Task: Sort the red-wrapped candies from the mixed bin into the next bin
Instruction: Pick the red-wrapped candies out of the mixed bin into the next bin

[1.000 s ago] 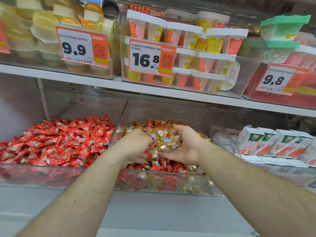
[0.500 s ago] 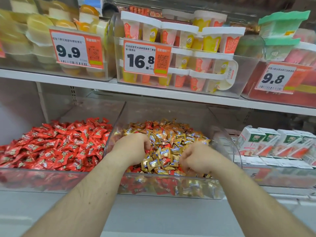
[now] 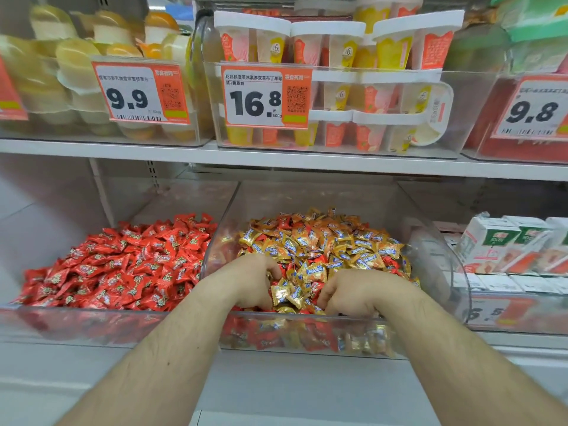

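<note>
Here, red-wrapped candies (image 3: 318, 261) beneath both hands' curled fingers (image 3: 273, 272), mixed bin (image 3: 307, 336)

Fingertips of the left hand (image 3: 249, 282) and right hand (image 3: 353, 292) are buried among gold-wrapped candies (image 3: 319, 244); their grip cannot be told. The frame's right edge cuts the red price label (image 3: 536, 107).

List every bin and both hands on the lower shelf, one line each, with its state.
mixed bin: open-topped, heaped with gold and red candies.
red bin: open-topped, holds only red candies.
left hand: fingers curled down into the mixed pile; what it holds is hidden.
right hand: fingers curled into the pile near the front wall; hold unclear.
carton bin: holds upright cartons.
</note>
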The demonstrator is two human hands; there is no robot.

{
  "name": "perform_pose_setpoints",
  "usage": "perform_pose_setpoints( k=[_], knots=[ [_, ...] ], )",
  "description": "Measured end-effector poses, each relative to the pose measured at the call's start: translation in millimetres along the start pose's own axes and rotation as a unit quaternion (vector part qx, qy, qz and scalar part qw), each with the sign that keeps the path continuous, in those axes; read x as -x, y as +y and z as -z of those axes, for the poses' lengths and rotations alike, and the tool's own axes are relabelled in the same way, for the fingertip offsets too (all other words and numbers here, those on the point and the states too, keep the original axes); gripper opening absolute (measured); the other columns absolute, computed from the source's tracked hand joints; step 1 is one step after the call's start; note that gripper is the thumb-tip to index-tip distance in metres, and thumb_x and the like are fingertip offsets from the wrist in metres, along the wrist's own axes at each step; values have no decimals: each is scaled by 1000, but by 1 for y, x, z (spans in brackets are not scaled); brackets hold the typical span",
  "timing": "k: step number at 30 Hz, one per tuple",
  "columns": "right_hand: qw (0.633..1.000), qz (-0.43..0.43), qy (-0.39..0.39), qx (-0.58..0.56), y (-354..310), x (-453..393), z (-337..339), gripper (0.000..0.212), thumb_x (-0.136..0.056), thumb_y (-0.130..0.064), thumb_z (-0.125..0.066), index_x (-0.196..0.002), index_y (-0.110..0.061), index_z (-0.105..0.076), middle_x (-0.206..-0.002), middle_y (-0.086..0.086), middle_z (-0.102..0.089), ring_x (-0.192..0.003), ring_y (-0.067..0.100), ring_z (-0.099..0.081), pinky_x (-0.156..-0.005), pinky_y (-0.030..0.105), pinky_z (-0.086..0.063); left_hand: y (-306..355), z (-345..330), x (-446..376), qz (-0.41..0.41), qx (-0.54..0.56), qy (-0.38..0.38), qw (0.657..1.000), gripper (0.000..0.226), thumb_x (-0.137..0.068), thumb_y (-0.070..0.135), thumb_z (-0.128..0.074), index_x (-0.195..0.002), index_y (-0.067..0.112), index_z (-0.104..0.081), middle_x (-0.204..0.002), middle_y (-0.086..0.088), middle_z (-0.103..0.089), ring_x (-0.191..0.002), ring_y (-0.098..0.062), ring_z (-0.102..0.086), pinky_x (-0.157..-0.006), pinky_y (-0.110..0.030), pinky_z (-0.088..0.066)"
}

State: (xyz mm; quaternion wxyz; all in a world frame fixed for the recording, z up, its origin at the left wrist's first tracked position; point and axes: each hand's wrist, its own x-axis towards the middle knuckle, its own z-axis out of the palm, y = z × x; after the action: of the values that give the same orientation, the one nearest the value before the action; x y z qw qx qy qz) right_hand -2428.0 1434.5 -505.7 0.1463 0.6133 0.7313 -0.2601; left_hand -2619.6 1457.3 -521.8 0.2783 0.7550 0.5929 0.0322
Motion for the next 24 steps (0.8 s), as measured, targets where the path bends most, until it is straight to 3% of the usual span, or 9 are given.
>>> perform_pose_setpoints(
  k=[3, 7, 9, 13, 15, 18, 20, 22, 24],
  knots=[
    [996, -61, 67, -25, 13, -9, -3, 34, -92, -15, -51, -118, -2, -68, -85, 10, -59, -64, 18, -44, -56, 27, -37, 0, 0, 2, -10, 33, -2, 999, 41, -79, 7, -68, -115, 26, -61, -99, 5, -66, -74, -11, -59, -61, -23, -49],
    [968, -90, 177, -153, 33, -5, 3, 20, -84, -19, -64, -89, -3, -75, -67, 5, -53, -61, 20, -46, -59, 28, -39, 0, 2, 8, 1, 87, 13, 996, 26, -81, 17, -63, -102, 33, -62, -92, -5, -72, -68, -18, -59, -64, -34, -52],
    [948, -73, 208, -228, 39, 4, 7, 17, -79, -16, -72, -81, 1, -73, -61, 5, -55, -56, 19, -48, -58, 27, -42, 4, 2, 12, -5, 158, 33, 987, 21, -87, 14, -54, -99, 27, -65, -75, -4, -66, -56, -14, -50, -52, -24, -44],
    [940, -51, 224, -252, 49, 14, 7, 39, -75, -17, -80, -52, -15, -48, -41, -6, -39, -42, 13, -35, -49, 23, -35, 17, 5, 16, 34, 399, 38, 916, 33, -92, -3, -33, -89, 9, -63, -88, -6, -53, -71, -22, -61, -54, -28, -55],
    [940, -48, 228, -249, 53, 15, 4, 49, -75, -10, -77, -51, -19, -35, -42, -7, -31, -44, 15, -31, -52, 25, -33, 22, 6, 14, 44, 478, 28, 877, 31, -84, -12, -31, -84, 4, -57, -83, -12, -54, -68, -28, -61, -50, -30, -54],
    [923, -45, 226, -310, 60, 18, 4, 40, -80, -2, -66, -59, -17, -35, -50, 2, -51, -44, 18, -48, -49, 26, -37, 31, 5, 7, 43, 532, 15, 845, 21, -78, -9, -37, -75, 6, -52, -73, -9, -49, -58, -20, -55, -43, -23, -44],
    [909, -28, 212, -356, 61, 24, 7, 24, -88, -4, -56, -71, -14, -41, -59, 10, -64, -51, 25, -62, -48, 27, -39, 39, -1, -1, 22, 449, 27, 893, 16, -80, -1, -50, -69, 10, -51, -70, -5, -47, -54, -15, -47, -44, -23, -35],
    [885, -17, 212, -413, 61, 33, 11, 5, -93, -10, -46, -88, -10, -46, -64, 15, -68, -53, 28, -64, -50, 28, -40, 49, -8, -8, -29, 232, 48, 971, 13, -82, 11, -63, -70, 16, -61, -69, 6, -55, -55, -7, -50, -48, -19, -37],
    [843, -13, 215, -493, 66, 38, 15, 17, -96, -13, -38, -108, -10, -49, -68, 21, -69, -50, 29, -62, -49, 27, -41, 61, -17, -13, -79, 37, 44, 995, 6, -83, 19, -66, -80, 24, -69, -76, 17, -62, -58, 1, -55, -51, -18, -43]
  ],
)
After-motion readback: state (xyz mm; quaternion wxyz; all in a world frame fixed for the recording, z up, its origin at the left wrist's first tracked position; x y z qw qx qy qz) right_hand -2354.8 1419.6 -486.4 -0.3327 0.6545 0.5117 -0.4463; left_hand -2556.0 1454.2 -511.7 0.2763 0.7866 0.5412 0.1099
